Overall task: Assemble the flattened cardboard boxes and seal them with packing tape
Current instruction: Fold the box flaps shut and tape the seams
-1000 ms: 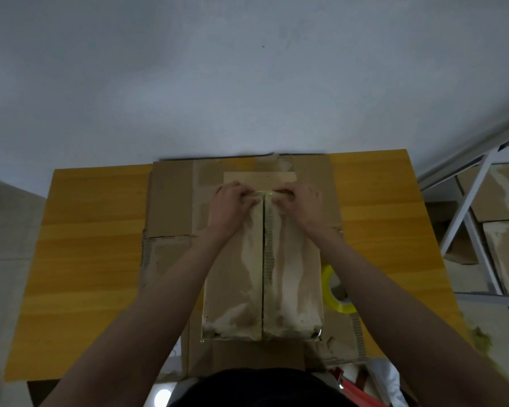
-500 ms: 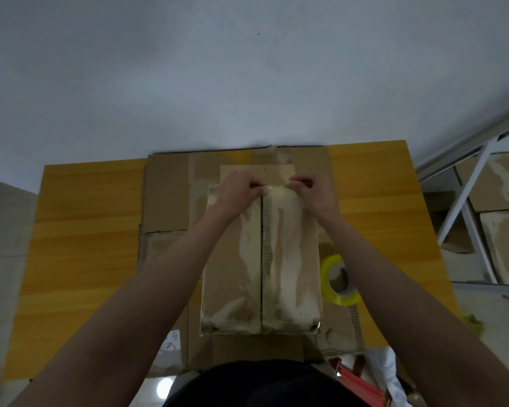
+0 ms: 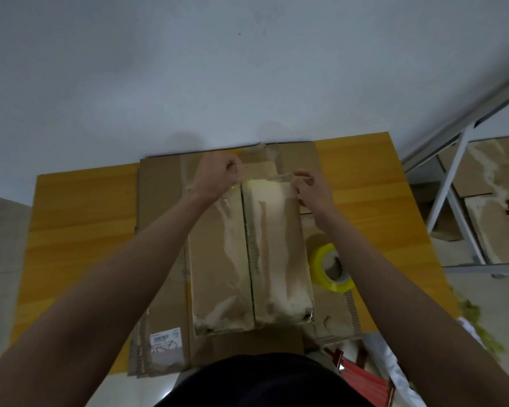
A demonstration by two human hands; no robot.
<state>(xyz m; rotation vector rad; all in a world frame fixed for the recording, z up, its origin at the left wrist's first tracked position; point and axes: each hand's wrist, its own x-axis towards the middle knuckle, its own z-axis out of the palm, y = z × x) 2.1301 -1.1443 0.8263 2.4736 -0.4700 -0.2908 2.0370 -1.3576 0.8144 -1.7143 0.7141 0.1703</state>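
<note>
An assembled cardboard box (image 3: pixel 247 259) stands in front of me with its two top flaps closed, a seam running down the middle. My left hand (image 3: pixel 216 179) and my right hand (image 3: pixel 310 188) are at the box's far edge. Between them stretches a strip of clear tape (image 3: pixel 272 179), pinched at each end by curled fingers. A yellow tape roll (image 3: pixel 331 267) lies on its side just right of the box.
Flattened cardboard sheets (image 3: pixel 162 230) lie under the box on the yellow wooden table (image 3: pixel 80 230), one with a white label (image 3: pixel 165 339). A metal shelf (image 3: pixel 453 183) with more cardboard stands at the right. A red object (image 3: pixel 362 377) sits by my body.
Both hands have moved apart along the far edge of the box, stretching the clear tape strip between them. The view has shifted slightly.
</note>
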